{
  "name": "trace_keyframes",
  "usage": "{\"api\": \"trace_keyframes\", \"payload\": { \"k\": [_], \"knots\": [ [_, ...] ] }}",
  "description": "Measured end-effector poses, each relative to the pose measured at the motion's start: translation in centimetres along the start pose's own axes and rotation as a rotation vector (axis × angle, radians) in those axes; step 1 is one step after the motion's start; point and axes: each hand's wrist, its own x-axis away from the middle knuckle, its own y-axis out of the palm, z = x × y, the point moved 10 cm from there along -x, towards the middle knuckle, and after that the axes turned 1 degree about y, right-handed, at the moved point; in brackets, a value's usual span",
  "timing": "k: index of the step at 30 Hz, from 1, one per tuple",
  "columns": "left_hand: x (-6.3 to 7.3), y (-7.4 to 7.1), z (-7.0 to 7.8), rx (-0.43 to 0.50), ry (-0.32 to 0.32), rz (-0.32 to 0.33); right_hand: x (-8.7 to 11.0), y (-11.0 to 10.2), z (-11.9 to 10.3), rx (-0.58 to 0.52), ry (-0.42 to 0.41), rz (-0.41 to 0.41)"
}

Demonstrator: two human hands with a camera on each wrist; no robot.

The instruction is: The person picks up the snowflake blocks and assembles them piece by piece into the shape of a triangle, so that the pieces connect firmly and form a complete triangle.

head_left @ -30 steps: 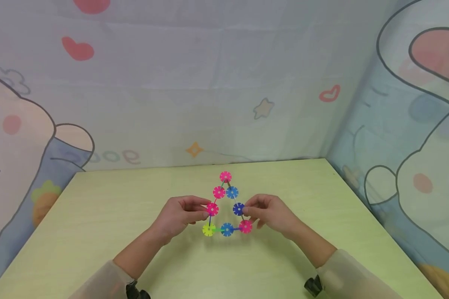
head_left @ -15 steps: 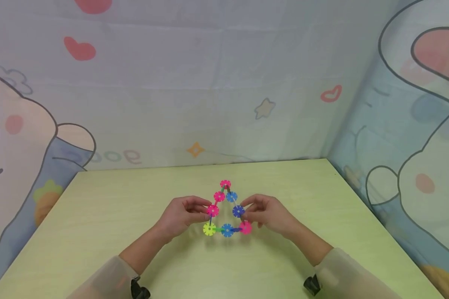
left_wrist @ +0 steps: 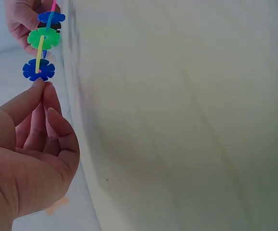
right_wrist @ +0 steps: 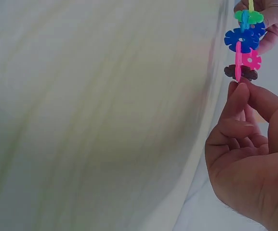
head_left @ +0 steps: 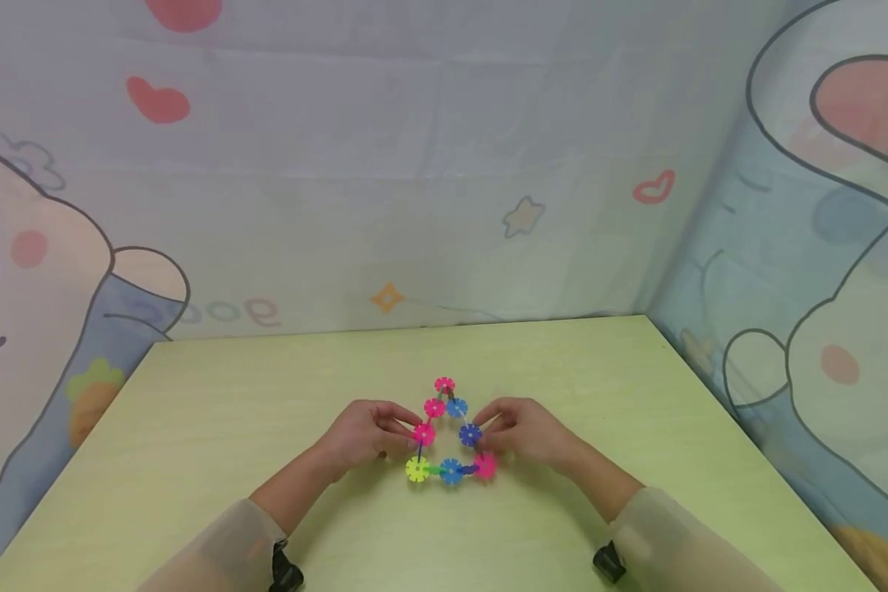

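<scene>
A triangular ring of interlocking snowflake discs hangs between my hands over the table, with its point away from me. Pink discs run down its left side to a yellow disc at the near left corner. Its right side has blue discs and ends at a pink disc. My left hand pinches the left side between thumb and fingertips, at the edge of a dark blue disc in the left wrist view. My right hand pinches the right side, at a brown disc in the right wrist view.
The pale wooden table spreads out under both hands. Behind it and to its sides hangs a cloth backdrop printed with cartoon animals, hearts and stars. Small black devices sit at both sleeve cuffs.
The disc triangle has come lower and nearer to me, and its far point has tipped down. Both hands have moved down with it and keep their pinch on its sides.
</scene>
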Motion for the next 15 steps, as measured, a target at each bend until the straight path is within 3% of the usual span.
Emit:
{"api": "trace_keyframes", "payload": {
  "k": [15],
  "knots": [
    [-0.2,0.5,-1.4,-0.066,-0.07,-0.019,-0.6,1.1,0.8,0.051,0.023,-0.039]
  ]
}}
